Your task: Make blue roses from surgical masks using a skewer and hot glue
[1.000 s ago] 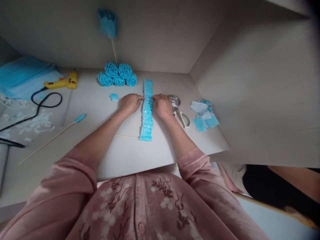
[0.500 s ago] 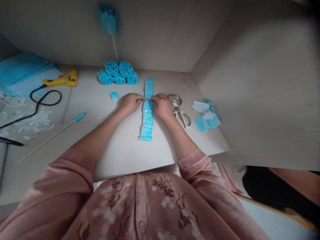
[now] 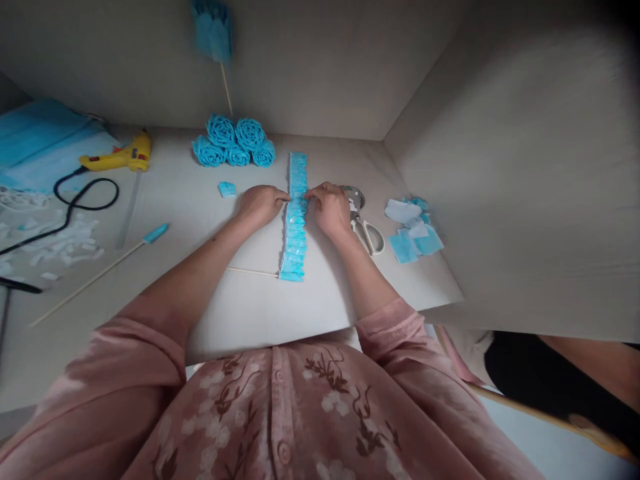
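Note:
A long pleated strip of blue fabric (image 3: 294, 243) lies lengthwise away from me on the white tabletop. My left hand (image 3: 263, 203) pinches its left edge a little above the middle. Across from it, my right hand (image 3: 330, 205) has its fingers drawn together at the right edge, holding a fold. A thin wooden stick (image 3: 253, 271) meets the near end of the strip from the left. Scissors with white handles (image 3: 370, 237) lie right beside my right hand, partly covered by it, next to a roll of tape (image 3: 356, 197).
Several rolled blue fabric roses (image 3: 235, 141) are stacked at the back, below a blue flower on a stick (image 3: 213, 33). To the left are a yellow glue gun (image 3: 120, 157), blue masks (image 3: 45, 140) and a blue-tipped stick (image 3: 157, 233). Fabric scraps (image 3: 415, 230) lie right.
My right fingers have shifted slightly right, toward the strip's edge. My left hand stays at the same spot. The view has tilted a little.

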### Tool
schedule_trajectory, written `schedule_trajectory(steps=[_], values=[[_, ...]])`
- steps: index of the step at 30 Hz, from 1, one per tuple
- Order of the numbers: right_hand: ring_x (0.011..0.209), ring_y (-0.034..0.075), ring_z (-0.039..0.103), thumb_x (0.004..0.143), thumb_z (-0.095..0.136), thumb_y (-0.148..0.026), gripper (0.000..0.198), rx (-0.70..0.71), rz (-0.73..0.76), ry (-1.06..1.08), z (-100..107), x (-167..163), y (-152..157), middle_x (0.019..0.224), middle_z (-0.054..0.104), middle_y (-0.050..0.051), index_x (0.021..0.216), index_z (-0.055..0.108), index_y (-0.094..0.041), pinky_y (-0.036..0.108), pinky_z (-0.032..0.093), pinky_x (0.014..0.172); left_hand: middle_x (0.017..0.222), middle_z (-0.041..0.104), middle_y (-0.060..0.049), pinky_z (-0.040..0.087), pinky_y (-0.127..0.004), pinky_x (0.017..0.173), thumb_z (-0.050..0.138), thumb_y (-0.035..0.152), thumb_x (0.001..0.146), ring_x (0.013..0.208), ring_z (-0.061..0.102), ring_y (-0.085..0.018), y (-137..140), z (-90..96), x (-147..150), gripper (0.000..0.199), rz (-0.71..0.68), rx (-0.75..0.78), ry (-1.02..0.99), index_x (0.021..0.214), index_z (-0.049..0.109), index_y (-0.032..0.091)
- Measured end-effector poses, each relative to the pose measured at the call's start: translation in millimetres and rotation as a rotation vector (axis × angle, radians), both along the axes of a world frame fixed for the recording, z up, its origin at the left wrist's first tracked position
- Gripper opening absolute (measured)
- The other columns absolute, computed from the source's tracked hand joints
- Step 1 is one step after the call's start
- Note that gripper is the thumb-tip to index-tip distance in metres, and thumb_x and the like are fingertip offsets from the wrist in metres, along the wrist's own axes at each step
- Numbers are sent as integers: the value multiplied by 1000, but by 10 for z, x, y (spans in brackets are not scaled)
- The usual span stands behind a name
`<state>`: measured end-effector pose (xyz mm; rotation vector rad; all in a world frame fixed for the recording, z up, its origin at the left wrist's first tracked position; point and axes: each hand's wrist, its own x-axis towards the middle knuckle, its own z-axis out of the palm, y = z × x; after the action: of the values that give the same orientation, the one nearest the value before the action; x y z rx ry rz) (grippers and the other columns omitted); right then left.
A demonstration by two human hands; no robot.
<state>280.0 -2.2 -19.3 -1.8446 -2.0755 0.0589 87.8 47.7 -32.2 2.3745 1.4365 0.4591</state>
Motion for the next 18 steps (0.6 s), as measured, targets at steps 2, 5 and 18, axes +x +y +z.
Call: schedule_trajectory(steps=[2,5,18], values=[[114,27,65,93,40,-1,50,28,21,5,-7,-5,-6,117,75,11,117,80,-20,42,39,103,128,77,-5,54,-35,103,51,18,96,120,71,-28,2,0,-2,42,-1,-3,1,124,81,26],[113,28,65,93,43,-2,48,11,38,-14,-32,-29,-3,116,76,11,114,81,-21,43,39,102,128,77,-4,54,-34,103,50,18,96,119,71,-27,3,5,-5,43,-1,-4,7,125,81,27],[114,29,65,103,46,-14,36,20,17,-72,24,26,6,117,75,12,120,77,-21,45,39,102,127,78,-2,54,-32,103,52,15,95,122,71,-26,20,0,-19,42,58,-45,-111,122,82,26]])
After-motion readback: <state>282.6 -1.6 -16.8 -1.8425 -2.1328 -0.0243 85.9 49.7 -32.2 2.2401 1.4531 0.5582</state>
